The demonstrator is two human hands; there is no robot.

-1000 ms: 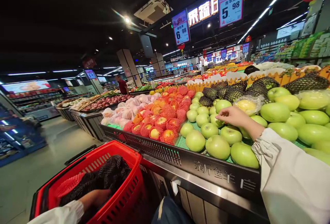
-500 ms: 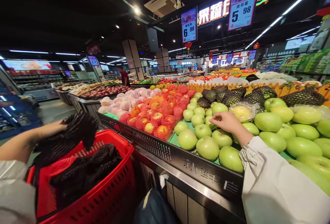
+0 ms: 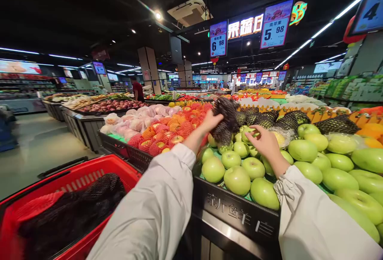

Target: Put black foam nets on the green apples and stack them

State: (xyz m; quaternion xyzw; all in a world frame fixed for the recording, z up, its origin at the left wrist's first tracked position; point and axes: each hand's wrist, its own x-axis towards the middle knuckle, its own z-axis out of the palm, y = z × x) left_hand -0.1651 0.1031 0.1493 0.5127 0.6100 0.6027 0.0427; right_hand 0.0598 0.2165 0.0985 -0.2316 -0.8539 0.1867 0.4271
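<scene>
My left hand (image 3: 212, 122) is closed around a bunch of black foam net sleeves (image 3: 225, 120), held above the apples at the centre. My right hand (image 3: 265, 142) has its thumb and fingers curled at the right side of a green apple (image 3: 247, 135), just right of the net sleeves; the fingers partly cover it. Other green apples (image 3: 237, 180) lie loose on green matting in front of both hands. At lower left, a red basket (image 3: 131, 172) holds more black net sleeves (image 3: 98, 196).
Apples in red and orange nets (image 3: 167, 132) and pink wrapped fruit (image 3: 131, 118) fill the left of the black display tray (image 3: 233, 212). Green fruit in black nets (image 3: 266, 117) lies behind; larger green fruit (image 3: 332, 156) is at right. A person (image 3: 138, 90) stands far off.
My left hand has moved right and forward with the black net sleeves, from over the red basket to above the apples. My right hand stays at the green apples. The view has shifted slightly.
</scene>
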